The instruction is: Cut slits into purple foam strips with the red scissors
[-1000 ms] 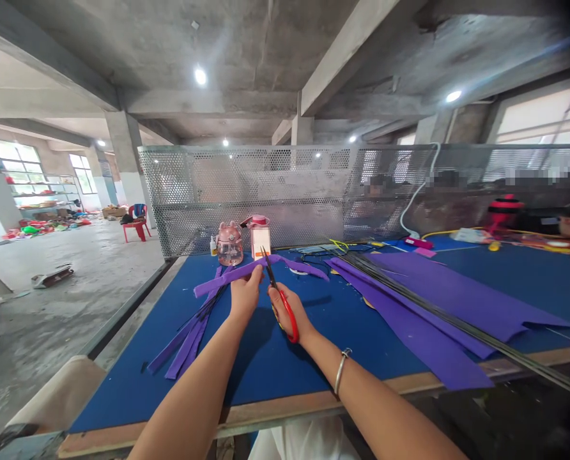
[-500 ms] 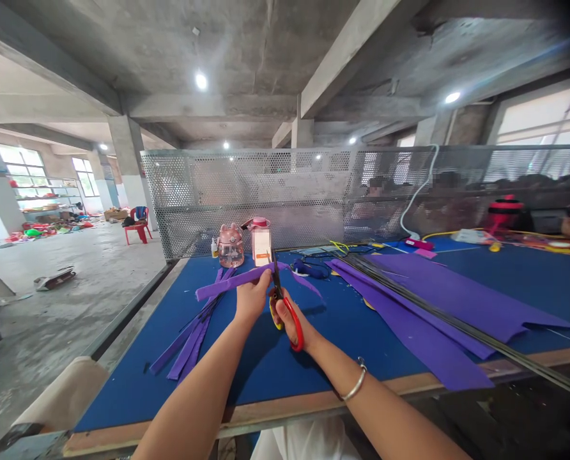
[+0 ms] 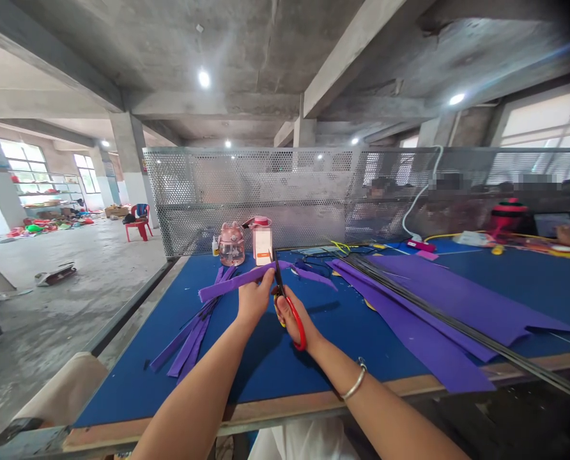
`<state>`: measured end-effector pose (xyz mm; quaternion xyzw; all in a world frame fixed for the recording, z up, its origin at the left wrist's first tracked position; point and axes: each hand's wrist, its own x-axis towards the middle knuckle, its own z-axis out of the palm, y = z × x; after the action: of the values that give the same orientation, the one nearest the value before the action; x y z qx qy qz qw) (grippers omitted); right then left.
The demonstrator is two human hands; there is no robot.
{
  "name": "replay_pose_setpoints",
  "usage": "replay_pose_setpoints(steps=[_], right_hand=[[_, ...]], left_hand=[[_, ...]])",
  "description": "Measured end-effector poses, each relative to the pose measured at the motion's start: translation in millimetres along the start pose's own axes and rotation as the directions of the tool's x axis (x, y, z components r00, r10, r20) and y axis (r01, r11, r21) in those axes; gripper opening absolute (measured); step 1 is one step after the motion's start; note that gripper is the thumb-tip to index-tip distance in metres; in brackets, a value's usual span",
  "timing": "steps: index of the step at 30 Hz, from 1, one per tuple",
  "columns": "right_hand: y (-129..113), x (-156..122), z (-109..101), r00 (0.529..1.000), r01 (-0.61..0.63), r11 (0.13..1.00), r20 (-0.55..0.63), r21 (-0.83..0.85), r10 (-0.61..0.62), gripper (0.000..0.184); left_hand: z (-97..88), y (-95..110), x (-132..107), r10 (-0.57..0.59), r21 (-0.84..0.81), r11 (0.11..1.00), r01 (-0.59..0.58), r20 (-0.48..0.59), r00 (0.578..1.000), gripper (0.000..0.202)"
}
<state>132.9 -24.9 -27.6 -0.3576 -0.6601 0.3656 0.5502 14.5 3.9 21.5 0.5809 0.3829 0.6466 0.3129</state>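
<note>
My left hand (image 3: 255, 299) pinches a long purple strip (image 3: 232, 283) above the blue table. The strip reaches left past my thumb and right beyond the scissors, where its end hangs loose. My right hand (image 3: 294, 321) grips a pair of scissors (image 3: 298, 329) with a red handle and dark blades pointing away from me. The blades stand at the strip just right of my left thumb; whether they have cut into it I cannot tell. Below and left of my left hand lie several cut purple strips (image 3: 189, 348) and thin dark wires (image 3: 207, 313).
Large purple sheets (image 3: 438, 294) lie on the right, with a bundle of long dark wires (image 3: 457, 319) across them. A pink bottle (image 3: 231, 246) and a phone (image 3: 263, 245) stand ahead. A perforated metal screen (image 3: 246, 185) closes off the table's back.
The strip's right end has swung up and outward to the right. The scissors' handles have come closer together, the yellow one now mostly hidden. My left hand still pinches the strip.
</note>
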Motion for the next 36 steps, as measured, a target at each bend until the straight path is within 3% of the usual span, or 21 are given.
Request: replay_pose_setpoints(steps=[10,19,24,27,32,36], right_hand=[[-3.6,-1.8,4.2,0.996,-0.018,0.999,-0.091,-0.035,0.015,0.055],[-7.5,0.5,1.0,0.993,-0.025,0.997,-0.117,-0.067,0.016,0.057],[-7.7,0.6,4.2,0.983,-0.175,0.969,-0.019,0.177,0.181,0.062],[-8.4,0.5,6.4,0.983,-0.185,0.936,0.054,0.299,0.177,0.067],[-2.8,-0.7,6.3,0.993,-0.101,0.956,0.081,0.275,0.082,0.067],[1.7,-0.8,6.1,0.994,-0.094,0.964,0.075,0.25,0.077,0.066]], left_hand=[[-1.9,1.4,0.3,-0.017,0.063,0.998,0.017,-0.003,1.0,0.036],[0.5,4.7,-1.0,-0.116,-0.078,0.99,0.117,0.016,0.993,0.034],[-0.5,0.0,1.0,-0.11,-0.011,0.994,0.11,0.039,0.993,0.035],[-0.5,-0.7,1.2,-0.08,0.035,0.996,0.08,0.026,0.996,0.035],[-0.1,2.5,-0.3,-0.077,0.048,0.996,0.078,-0.023,0.997,0.037],[-0.5,0.7,0.2,-0.048,0.068,0.997,0.049,-0.013,0.999,0.036]])
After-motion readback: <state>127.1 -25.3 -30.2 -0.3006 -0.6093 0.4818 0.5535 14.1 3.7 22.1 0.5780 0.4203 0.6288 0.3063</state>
